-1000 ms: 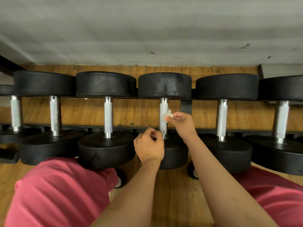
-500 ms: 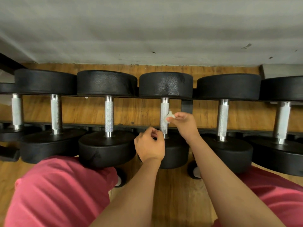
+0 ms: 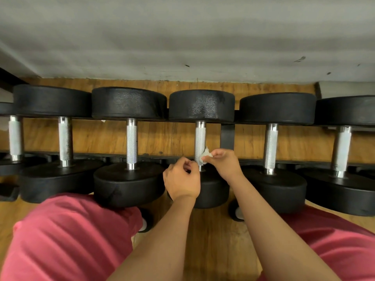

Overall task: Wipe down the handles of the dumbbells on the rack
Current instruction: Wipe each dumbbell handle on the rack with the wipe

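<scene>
The handle (image 3: 200,142) being wiped belongs to the fourth dumbbell from the left, just above centre of view, lying front to back across the rack (image 3: 227,136). A small white wipe (image 3: 204,157) presses against its knurled near end, on the 3 o'clock side. The right grip (image 3: 224,164) reaches in from 5 o'clock and pinches the wipe between thumb and fingertips. The left grip (image 3: 181,182) sits at 7 o'clock of the wipe, close to the handle's base, with its fingers curled in. Whether it holds anything cannot be told.

The wipe is at the bottom of this handle, so this one looks nearly finished. Three handles lie toward 9 o'clock (image 3: 132,145) and two toward 3 o'clock (image 3: 271,147). None shows any clear sign of being wiped or not. If the work runs left to right, about two handles are left, but that is a guess. Red shorts (image 3: 71,240) fill the lower corners, over a wooden floor (image 3: 213,230).
</scene>
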Demonstrator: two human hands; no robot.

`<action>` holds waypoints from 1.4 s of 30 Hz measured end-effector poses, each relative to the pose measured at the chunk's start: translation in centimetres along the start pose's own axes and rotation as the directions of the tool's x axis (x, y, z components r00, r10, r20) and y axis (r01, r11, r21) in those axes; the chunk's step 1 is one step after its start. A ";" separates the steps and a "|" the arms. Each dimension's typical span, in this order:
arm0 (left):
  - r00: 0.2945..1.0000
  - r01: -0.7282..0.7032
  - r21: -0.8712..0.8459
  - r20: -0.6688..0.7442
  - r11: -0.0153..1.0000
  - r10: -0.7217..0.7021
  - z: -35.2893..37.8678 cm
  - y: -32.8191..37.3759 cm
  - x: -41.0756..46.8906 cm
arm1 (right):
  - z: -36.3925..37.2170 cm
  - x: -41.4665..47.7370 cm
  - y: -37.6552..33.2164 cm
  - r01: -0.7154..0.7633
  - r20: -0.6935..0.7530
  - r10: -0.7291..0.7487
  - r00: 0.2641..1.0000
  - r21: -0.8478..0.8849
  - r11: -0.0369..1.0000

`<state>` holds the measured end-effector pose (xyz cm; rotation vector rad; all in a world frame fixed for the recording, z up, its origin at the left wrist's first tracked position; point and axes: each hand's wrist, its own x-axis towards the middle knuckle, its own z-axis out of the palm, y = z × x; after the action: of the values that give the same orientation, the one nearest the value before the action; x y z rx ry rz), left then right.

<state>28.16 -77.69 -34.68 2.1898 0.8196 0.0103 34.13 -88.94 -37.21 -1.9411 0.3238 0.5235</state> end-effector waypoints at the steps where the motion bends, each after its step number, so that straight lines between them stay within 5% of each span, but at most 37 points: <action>1: 1.000 0.008 0.002 0.006 1.000 -0.008 0.0 0.0 0.0 | -0.2 0.1 -0.1 -0.008 0.009 0.008 1.000 0.007 1.000; 5: 1.000 0.015 -0.015 0.016 1.000 -0.015 -0.1 0.2 -0.2 | -0.3 0.4 -1.0 -0.004 -0.040 0.011 0.999 0.154 0.988; 11: 0.999 0.024 0.004 0.022 1.000 -0.024 -0.1 0.1 -0.1 | -0.6 -0.3 0.5 -0.035 0.111 0.042 0.993 -0.065 0.997; 16: 0.999 0.022 0.001 0.027 1.000 -0.022 -0.1 0.2 -0.1 | -0.5 -0.4 0.2 -0.026 0.125 0.034 0.992 -0.066 0.997; 22: 0.999 0.019 -0.003 0.033 1.000 -0.019 -0.2 0.1 -0.1 | -0.8 0.6 -0.4 -0.087 0.290 0.168 0.942 -0.271 0.959; 33: 0.999 -0.011 -0.024 0.030 1.000 0.012 -0.5 0.4 -0.1 | -0.8 1.3 -0.5 -0.033 0.372 0.050 0.927 -0.054 0.998; 42: 0.999 0.020 -0.023 0.037 1.000 -0.020 -0.3 0.2 0.0 | -0.9 2.6 -1.0 -0.036 0.487 0.192 0.852 -0.313 0.949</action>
<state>28.15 -77.62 -34.37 2.1533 0.8168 -0.0301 37.02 -89.34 -37.33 -1.9784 0.0145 1.2001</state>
